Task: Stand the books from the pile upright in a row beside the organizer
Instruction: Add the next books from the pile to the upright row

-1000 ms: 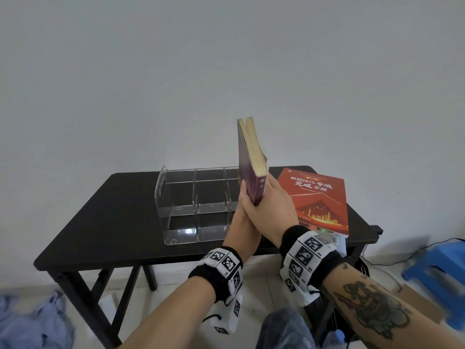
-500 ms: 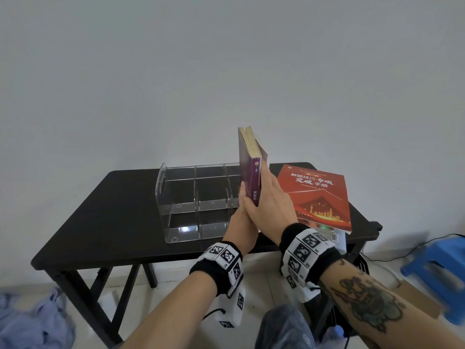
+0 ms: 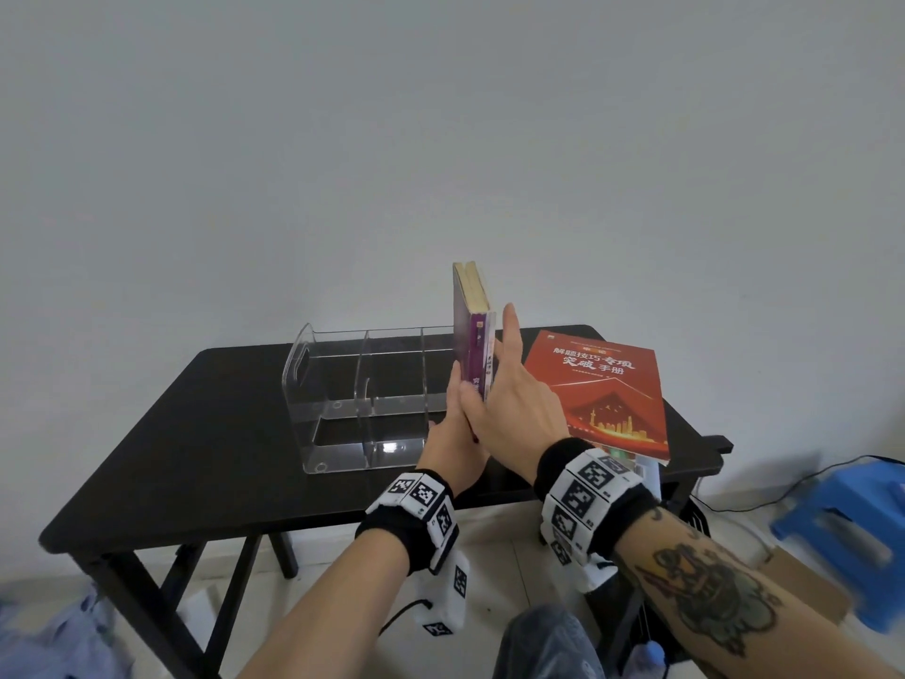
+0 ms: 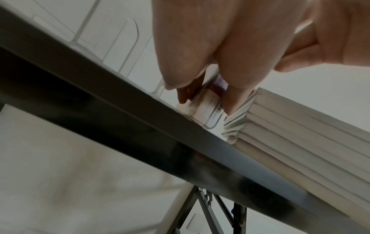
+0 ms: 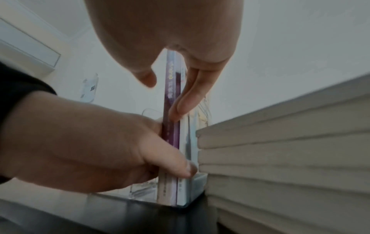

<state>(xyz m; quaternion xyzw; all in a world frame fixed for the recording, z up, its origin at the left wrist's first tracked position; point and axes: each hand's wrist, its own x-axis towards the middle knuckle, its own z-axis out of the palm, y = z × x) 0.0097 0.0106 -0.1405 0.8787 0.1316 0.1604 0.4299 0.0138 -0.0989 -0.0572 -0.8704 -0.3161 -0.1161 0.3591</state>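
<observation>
Two hands bracket the upright books (image 3: 465, 335): the left hand (image 3: 450, 438) pinches their lower spines, while the right hand (image 3: 519, 409) presses flat-fingered on the right cover. They stand vertical at the right end of the organizer (image 3: 299, 370). The pile (image 3: 602, 394) lies just right, nearer the right hand. Inside or outside the end wall, I cannot tell.

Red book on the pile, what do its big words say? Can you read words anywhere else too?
On the red paperback book, flat on top of the pile: "解题技巧·专项突破手册". The small line under it is too small to read.
On the spine of the upright purple paperback book: "穷". The rest is hidden or blurred.
On the black-and-white patterned wristbands: tiny numbers, too small to read.
</observation>
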